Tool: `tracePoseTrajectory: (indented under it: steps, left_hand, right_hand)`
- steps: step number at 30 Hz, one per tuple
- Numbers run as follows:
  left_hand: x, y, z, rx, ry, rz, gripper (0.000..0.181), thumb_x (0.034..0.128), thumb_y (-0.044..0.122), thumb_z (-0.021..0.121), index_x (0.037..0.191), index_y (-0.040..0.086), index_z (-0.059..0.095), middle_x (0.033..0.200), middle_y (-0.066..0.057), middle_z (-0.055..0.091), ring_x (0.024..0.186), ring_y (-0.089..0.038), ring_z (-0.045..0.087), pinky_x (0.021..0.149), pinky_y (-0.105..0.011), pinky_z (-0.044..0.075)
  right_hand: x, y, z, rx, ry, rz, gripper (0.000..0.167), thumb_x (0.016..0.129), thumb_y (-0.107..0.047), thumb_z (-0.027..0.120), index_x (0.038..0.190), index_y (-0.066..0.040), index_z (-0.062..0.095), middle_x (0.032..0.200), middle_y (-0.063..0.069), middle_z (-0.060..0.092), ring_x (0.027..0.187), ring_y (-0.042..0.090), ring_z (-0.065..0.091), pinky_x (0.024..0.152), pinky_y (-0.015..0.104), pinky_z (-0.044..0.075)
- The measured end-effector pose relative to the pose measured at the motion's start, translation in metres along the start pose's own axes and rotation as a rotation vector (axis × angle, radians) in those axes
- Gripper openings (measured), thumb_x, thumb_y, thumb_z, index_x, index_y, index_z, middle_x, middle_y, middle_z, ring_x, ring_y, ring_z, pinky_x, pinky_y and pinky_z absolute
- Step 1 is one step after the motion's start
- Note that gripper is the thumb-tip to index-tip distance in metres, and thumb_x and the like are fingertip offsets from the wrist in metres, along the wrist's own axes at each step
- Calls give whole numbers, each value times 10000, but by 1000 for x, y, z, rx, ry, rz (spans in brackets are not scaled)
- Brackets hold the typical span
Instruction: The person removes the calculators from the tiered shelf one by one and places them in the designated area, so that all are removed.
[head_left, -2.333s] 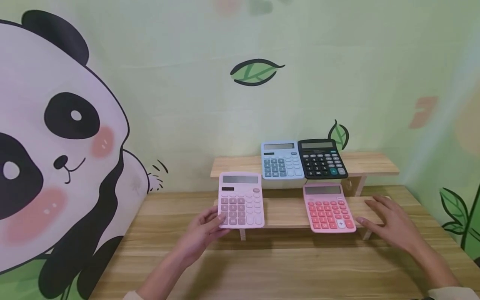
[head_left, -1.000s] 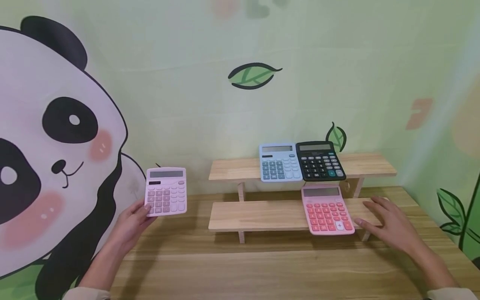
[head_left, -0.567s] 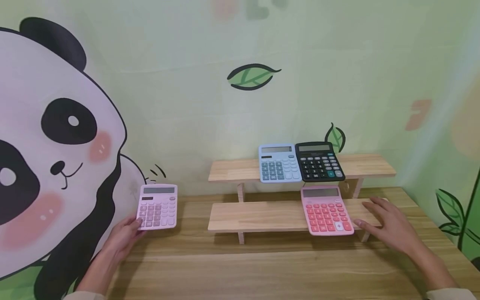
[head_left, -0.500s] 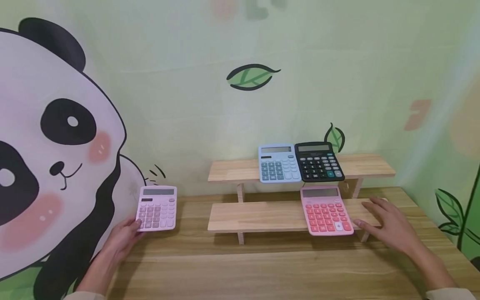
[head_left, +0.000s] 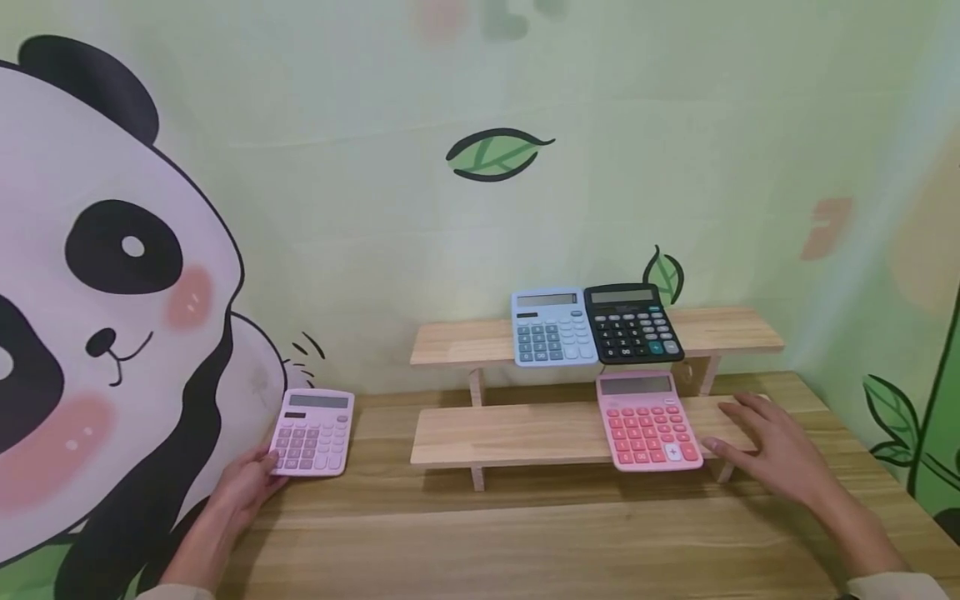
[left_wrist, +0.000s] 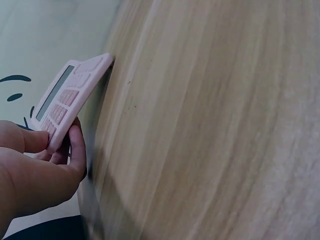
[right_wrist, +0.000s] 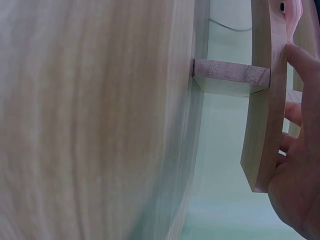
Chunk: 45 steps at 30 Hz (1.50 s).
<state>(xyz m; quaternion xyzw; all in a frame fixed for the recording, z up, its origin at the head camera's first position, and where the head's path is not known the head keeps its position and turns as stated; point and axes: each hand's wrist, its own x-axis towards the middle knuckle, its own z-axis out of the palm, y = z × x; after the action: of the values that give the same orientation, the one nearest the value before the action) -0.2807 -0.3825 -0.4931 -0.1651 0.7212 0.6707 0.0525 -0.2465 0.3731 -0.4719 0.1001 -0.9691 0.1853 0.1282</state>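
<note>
My left hand (head_left: 243,490) pinches a pale pink calculator (head_left: 313,435) by its lower left corner, low over the left part of the table. In the left wrist view the thumb presses on the keys while the fingers lie beneath; whether the far edge touches the table I cannot tell. At the right end of the lower wooden shelf (head_left: 510,435) rests my right hand (head_left: 776,450), fingers spread. Its thumb lies close beside a pink calculator with coral keys (head_left: 651,423), which leans over that shelf's front edge.
On the upper shelf (head_left: 459,342) a light blue calculator (head_left: 553,329) and a black calculator (head_left: 634,327) lie side by side. The two-tier stand is on a wood-grain table (head_left: 450,542). Behind hangs a green backdrop (head_left: 360,217) with a panda drawing.
My left hand has carried the pale pink calculator from in front of the lower shelf to the left, then lowered it towards the table. My right hand stays in place on the shelf.
</note>
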Motion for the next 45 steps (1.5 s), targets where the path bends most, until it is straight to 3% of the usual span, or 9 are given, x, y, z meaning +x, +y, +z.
tracePoseTrajectory:
  steps: [7, 11, 18, 21, 24, 26, 28, 35, 45]
  left_hand:
    - [2, -2, -2, 11, 10, -4, 584, 1156, 119, 309, 1633, -112, 63, 1646, -335, 231, 939, 89, 568, 983, -187, 563]
    - [4, -3, -2, 57, 46, 2, 583, 1147, 111, 349, 1609, -155, 112, 1628, -370, 250, 986, 24, 596, 972, -209, 580]
    - [3, -10, 5, 300, 284, 67, 525, 1110, 165, 492, 1504, -175, 424, 1490, -390, 468, 1147, -267, 623, 732, -147, 565]
    - [1, -14, 7, 384, 359, 101, 496, 1093, 175, 524, 1456, -162, 503, 1467, -389, 495, 1271, -427, 546, 892, -319, 570]
    - [0, -18, 11, 456, 417, 148, 458, 1066, 155, 546, 1399, -159, 567, 1425, -391, 532, 1305, -497, 508, 1039, -528, 485]
    - [0, -20, 14, 493, 446, 173, 436, 1054, 147, 556, 1369, -152, 597, 1391, -385, 563, 1300, -507, 516, 1079, -565, 434]
    - [0, -21, 18, 521, 469, 197, 410, 1043, 135, 559, 1334, -145, 628, 1330, -376, 607, 1228, -496, 560, 1024, -559, 455]
    - [-1, -20, 25, 567, 507, 230, 364, 1049, 122, 553, 1291, -126, 661, 1231, -353, 658, 1118, -467, 601, 919, -546, 463]
    - [0, -16, 26, 581, 500, 232, 379, 1048, 123, 557, 1300, -152, 626, 1191, -358, 651, 1084, -467, 603, 932, -578, 482]
  right_hand:
    - [0, 0, 2, -2, -2, -9, 817, 959, -543, 725, 1453, 84, 553, 1537, 399, 402, 1412, 629, 329, 1107, 818, 292]
    - [-2, 1, 5, -4, -7, 2, 828, 958, -555, 724, 1460, 80, 550, 1540, 396, 400, 1407, 633, 332, 1100, 825, 293]
    - [-2, 1, 5, -6, -10, 0, 825, 963, -551, 718, 1469, 75, 541, 1544, 394, 394, 1416, 627, 324, 1109, 821, 289]
    - [-1, 1, 4, -7, -11, 1, 830, 960, -556, 719, 1472, 73, 541, 1544, 392, 396, 1416, 625, 327, 1108, 819, 294]
    - [-1, 1, 4, -8, -10, 0, 830, 956, -556, 723, 1468, 72, 545, 1540, 391, 404, 1414, 624, 331, 1106, 819, 300]
    - [-1, 1, 4, -7, -4, -5, 825, 953, -550, 728, 1464, 73, 549, 1537, 390, 410, 1414, 623, 333, 1105, 818, 301]
    - [-2, 2, 4, -3, 2, -7, 819, 952, -542, 732, 1461, 74, 551, 1535, 390, 411, 1414, 623, 331, 1105, 820, 298]
    - [-1, 3, 3, 3, -7, 9, 827, 955, -554, 723, 1474, 64, 541, 1548, 384, 394, 1424, 621, 316, 1104, 828, 286]
    - [1, 4, 1, -6, -6, 2, 829, 956, -554, 722, 1468, 72, 543, 1545, 380, 407, 1426, 613, 323, 1110, 814, 301]
